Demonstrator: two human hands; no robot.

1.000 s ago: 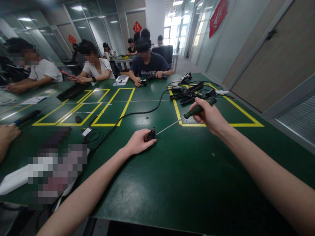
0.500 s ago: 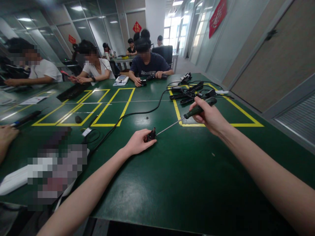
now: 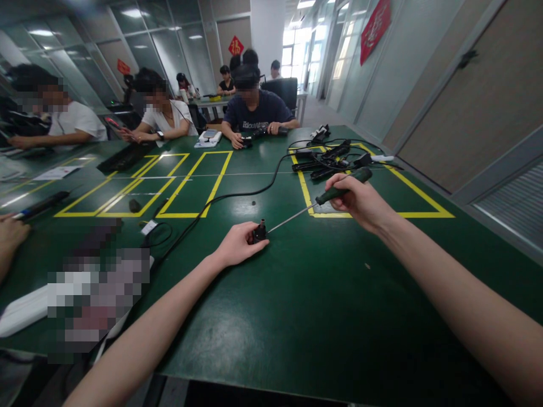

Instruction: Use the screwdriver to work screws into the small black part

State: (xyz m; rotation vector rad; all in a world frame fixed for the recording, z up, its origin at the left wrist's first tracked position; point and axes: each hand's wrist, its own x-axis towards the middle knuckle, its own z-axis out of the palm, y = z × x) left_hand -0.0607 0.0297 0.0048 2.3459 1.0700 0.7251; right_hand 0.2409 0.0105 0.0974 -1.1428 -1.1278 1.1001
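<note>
Between its thumb and fingers, my left hand (image 3: 240, 244) grips a small black part (image 3: 259, 232) with a short metallic stub pointing up, low over the green table (image 3: 297, 316). My right hand (image 3: 358, 198) is closed round the dark green handle of a screwdriver (image 3: 332, 193). Its long thin shaft slants down to the left, and the tip meets or nearly meets the right side of the black part. Whether the tip touches a screw is too small to tell.
Black parts and cables (image 3: 328, 161) lie in a yellow-taped area at the back right. A black cable (image 3: 237, 195) crosses the table behind my left hand. A white object (image 3: 29, 308) lies at the left. Across the table, a person (image 3: 258, 110) handles a black device.
The black part has turned more upright in my left hand and shifted slightly left. My right hand and the screwdriver have moved slightly left with it.
</note>
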